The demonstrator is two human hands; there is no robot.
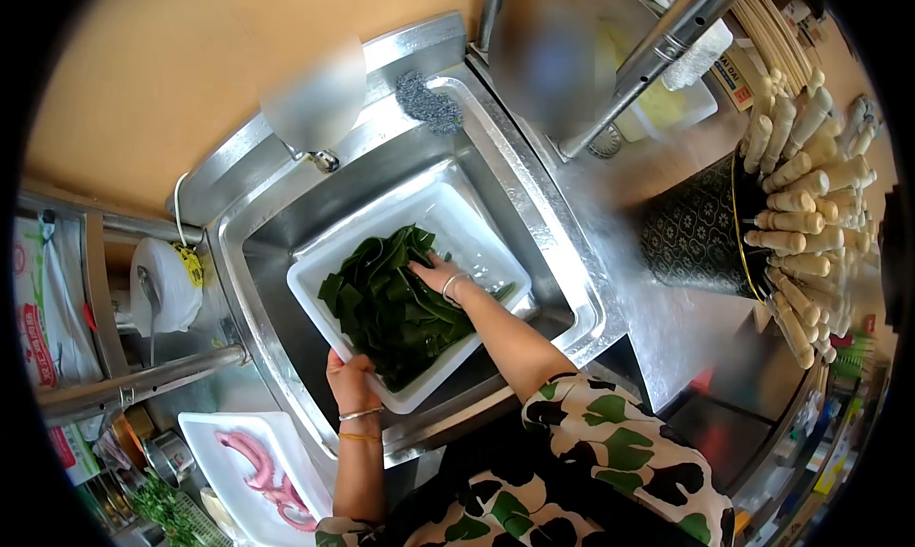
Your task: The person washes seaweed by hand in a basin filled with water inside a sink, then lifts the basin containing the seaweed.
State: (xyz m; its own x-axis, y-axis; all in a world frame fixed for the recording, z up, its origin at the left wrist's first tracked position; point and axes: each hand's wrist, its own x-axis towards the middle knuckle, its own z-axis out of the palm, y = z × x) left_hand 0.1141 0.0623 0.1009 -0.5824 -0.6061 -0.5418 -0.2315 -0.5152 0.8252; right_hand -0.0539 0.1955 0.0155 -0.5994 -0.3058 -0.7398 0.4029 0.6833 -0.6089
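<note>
A white plastic tub [440, 204] sits inside the metal sink [286, 228]. Heaped in it are dark green, flat, glossy kelp pieces [386, 309], and a little water shows at the tub's far side. My left hand [351, 380] grips the tub's near left rim, with the thumb over the edge. My right hand [436, 276] is in the heap at its upper right, fingers closing on the kelp and partly hidden by it. Both wrists wear bracelets.
A steel wool scourer [429, 102] lies on the sink's back ledge, right of the faucet [324, 159]. A white tray [205, 442] with pink tentacle-like pieces stands lower left. On the right counter is a black patterned container [694, 225] of wooden-handled tools. Metal posts [658, 51] frame the sink.
</note>
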